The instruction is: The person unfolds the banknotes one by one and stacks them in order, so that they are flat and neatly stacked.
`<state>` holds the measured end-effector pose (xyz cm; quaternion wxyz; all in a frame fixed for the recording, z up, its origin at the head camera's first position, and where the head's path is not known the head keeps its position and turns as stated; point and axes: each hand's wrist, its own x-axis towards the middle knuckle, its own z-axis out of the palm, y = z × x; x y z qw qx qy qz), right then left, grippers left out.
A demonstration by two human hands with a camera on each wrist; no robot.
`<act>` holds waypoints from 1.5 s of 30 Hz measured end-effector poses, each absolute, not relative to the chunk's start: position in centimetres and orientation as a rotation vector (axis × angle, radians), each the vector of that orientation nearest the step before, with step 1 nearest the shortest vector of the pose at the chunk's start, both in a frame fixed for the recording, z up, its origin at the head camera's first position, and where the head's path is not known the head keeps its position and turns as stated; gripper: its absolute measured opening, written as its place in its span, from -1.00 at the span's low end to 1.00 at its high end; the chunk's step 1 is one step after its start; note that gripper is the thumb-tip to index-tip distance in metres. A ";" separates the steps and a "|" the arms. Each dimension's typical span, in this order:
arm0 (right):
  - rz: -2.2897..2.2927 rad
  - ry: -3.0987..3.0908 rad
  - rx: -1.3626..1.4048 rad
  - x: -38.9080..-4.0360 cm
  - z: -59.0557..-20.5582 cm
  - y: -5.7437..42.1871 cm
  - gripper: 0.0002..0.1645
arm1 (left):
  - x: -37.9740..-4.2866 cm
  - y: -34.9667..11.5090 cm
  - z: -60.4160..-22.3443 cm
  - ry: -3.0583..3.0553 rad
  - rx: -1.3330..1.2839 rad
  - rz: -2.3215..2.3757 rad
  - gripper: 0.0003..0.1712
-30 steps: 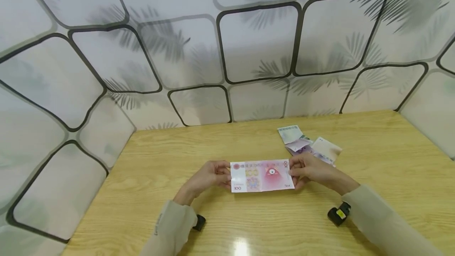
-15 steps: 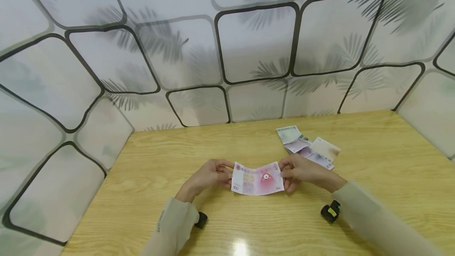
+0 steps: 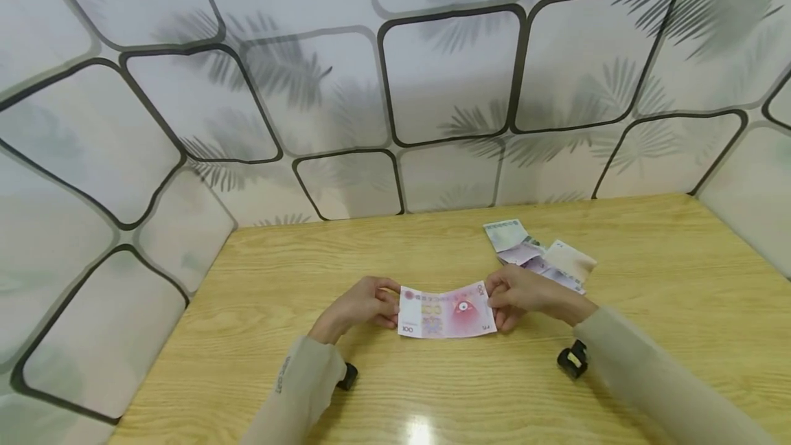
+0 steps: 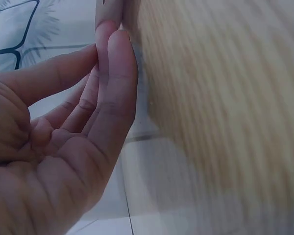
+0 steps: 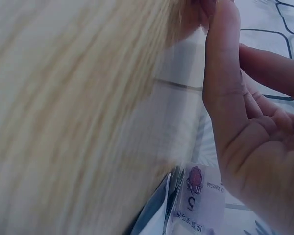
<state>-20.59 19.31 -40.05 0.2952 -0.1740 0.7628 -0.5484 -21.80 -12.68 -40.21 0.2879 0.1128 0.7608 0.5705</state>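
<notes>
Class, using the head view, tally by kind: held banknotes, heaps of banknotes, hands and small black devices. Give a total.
Pink banknote, held: 1
Heap of banknotes: 1 (they overlap, so I can't count each surely)
Left hand and right hand: 2
Left black device and right black device: 2
Total: 6

Wood-grained table (image 3: pixel 420 246) with a bright glare (image 3: pixel 419 430), leaf-patterned backdrop (image 3: pixel 451 81) behind it, perhaps cloth
</notes>
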 end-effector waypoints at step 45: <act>-1.411 2.211 -0.333 -21.8 -36.1 23.6 -0.70 | -22.5 -11.4 -37.7 2.465 0.374 1.297 -0.74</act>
